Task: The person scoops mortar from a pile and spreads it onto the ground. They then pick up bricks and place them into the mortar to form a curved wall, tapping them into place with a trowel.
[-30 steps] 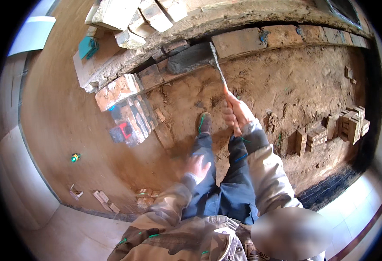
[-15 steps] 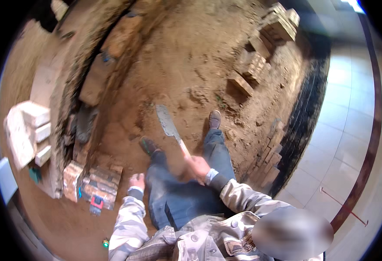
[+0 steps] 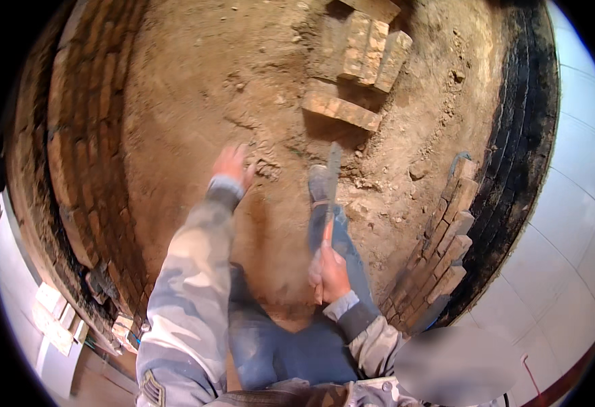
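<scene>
My right hand (image 3: 330,273) is closed round the wooden handle of a trowel (image 3: 333,178). Its long grey blade points away from me, above my right shoe and shin. Out in front, over the bare dirt, my left hand (image 3: 233,167) reaches with its fingers stretched out and slightly blurred; nothing shows in it. A single brick (image 3: 341,110) lies on the ground ahead and to the right of that hand, apart from it. Just beyond are several more bricks (image 3: 365,51), lying close together.
A long brick wall (image 3: 94,136) runs along the left. To my right, a short stepped brick section (image 3: 440,251) stands beside a black-coated wall edge (image 3: 514,149), with pale tiles (image 3: 575,197) beyond. White-dusted bricks (image 3: 56,315) sit at lower left. Loose clods cover the dirt (image 3: 182,129).
My left hand has moved forward from beside my leg to over the dirt. The trowel has swung more upright in my right hand. The view has shifted, bringing the ground bricks nearer the middle.
</scene>
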Demonstrator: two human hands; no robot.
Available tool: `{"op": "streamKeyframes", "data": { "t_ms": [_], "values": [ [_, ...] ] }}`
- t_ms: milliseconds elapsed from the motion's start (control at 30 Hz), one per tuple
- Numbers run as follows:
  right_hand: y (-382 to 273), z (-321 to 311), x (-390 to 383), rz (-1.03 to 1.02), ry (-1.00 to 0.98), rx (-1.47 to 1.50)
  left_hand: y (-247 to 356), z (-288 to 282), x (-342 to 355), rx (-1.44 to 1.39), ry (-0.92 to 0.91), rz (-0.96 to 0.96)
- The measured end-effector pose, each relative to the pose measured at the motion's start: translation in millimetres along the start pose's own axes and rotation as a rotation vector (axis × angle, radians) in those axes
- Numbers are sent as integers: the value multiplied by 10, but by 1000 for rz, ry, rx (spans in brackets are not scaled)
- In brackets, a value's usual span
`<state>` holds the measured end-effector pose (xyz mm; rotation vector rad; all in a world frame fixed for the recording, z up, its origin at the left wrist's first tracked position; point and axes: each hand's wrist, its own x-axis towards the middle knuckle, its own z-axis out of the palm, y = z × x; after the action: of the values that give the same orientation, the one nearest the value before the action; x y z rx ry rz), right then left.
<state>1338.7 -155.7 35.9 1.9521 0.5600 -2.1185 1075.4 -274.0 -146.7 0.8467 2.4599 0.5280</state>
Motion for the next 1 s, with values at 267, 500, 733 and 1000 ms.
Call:
{"op": "streamKeyframes", "data": {
  "t_ms": [267,500,733,1000],
  "values": [
    [-824,-88,125,136,102,438,1730,985,2164,451,-186,310],
    [-681,-245,268,0,184,453,1643,610,1694,68,-294,-31],
    [-175,-174,204,14,-26,259,343,-892,-1040,-1672,-712,-589],
    [635,891,-663,21,-327,-373,-109,-1946,-2863,-2036,-88,-424]
  ]
}}
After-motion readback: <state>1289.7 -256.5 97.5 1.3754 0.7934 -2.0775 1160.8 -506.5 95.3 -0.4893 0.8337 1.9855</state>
